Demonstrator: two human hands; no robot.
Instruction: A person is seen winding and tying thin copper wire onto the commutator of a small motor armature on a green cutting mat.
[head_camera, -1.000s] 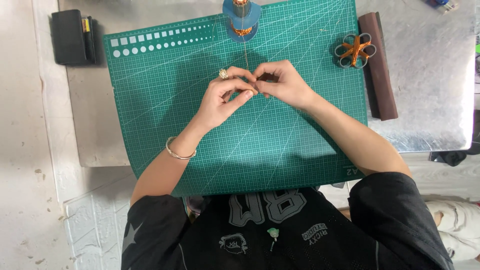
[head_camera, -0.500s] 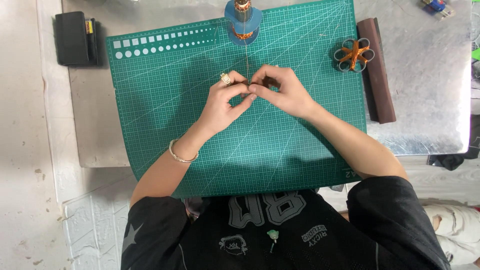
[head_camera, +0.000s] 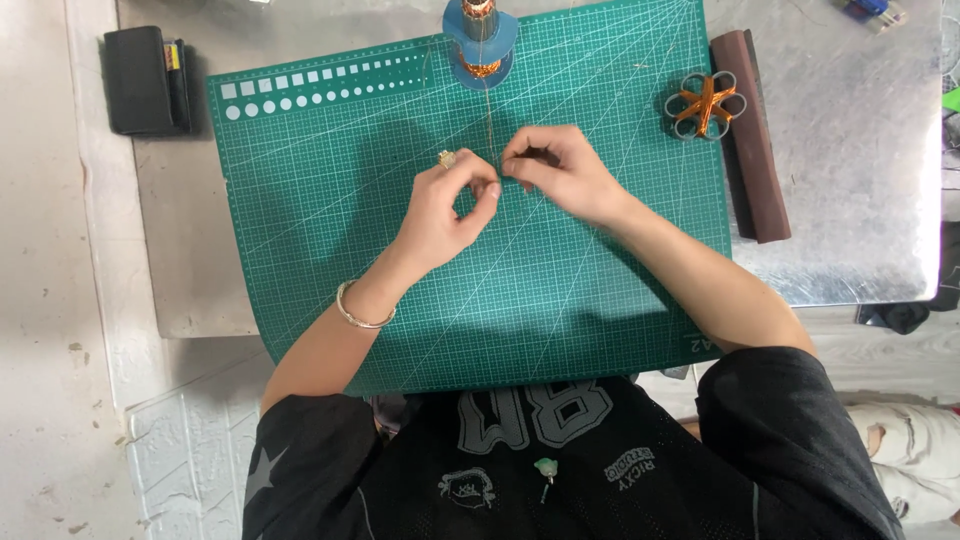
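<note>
**Thin Wire Pinched Between Two Hands**

Near the bottom of the frame: a black shirt (head_camera: 560, 470) with pale print and a tiny green charm hanging on it. A little higher, lower left of the middle, a silver bracelet (head_camera: 362, 310) on the left wrist.

In the middle of the frame: left hand (head_camera: 440, 215) and right hand (head_camera: 560, 175) close together, fingertips almost meeting. Both pinched shut on a thin wire (head_camera: 489, 110), thumb against first finger. A gold ring (head_camera: 446, 159) on the left hand. Hard to tell just how much wire sits between the fingers, too fine to see well.

About the wire: probably very light, bendy, and easy to kink or snap. Smooth and slippery too, most likely. Best held with fingertips, gently, close to the spot being worked on, not yanked.

Under the hands: a green cutting mat (head_camera: 300, 250), flat, a bit rubbery looking, covered with white grid lines and slanted lines. Small white squares and dots along its upper left edge.

Farther up, top middle: a blue spool (head_camera: 480, 40) wound with shiny copper-coloured wire, the thin strand running down from it to the fingers.

Upper right: a little flower-shaped thing (head_camera: 705, 103), grey rings with orange wrapped across. Just right of it, a long dark brown block (head_camera: 752, 140).

Upper left: a black case (head_camera: 145, 80), off the mat.

Under everything: a grey metal table (head_camera: 850, 180), dull shine, scratched.
</note>
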